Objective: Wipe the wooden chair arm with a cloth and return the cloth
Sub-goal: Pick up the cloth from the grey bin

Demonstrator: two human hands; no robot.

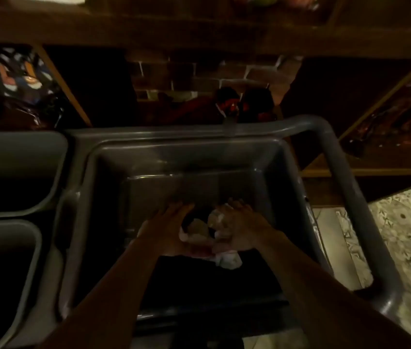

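Note:
The scene is dim. A crumpled pale cloth point(227, 258) with a pinkish patch is bunched between both my hands, low inside a deep grey cart tub point(179, 154). My left hand point(164, 230) cups the cloth from the left, fingers pointing away from me. From the right, my right hand point(242, 230) closes over the top of the bunch. A corner of the cloth hangs below my right wrist. No wooden chair arm can be made out in this view.
Two grey bins point(18, 172) hang on the cart's left side. The cart's tubular handle point(345, 177) runs along the right. Dark wooden shelving point(174, 26) with bags stands beyond. Brick wall behind. Patterned floor tiles point(405, 233) at right.

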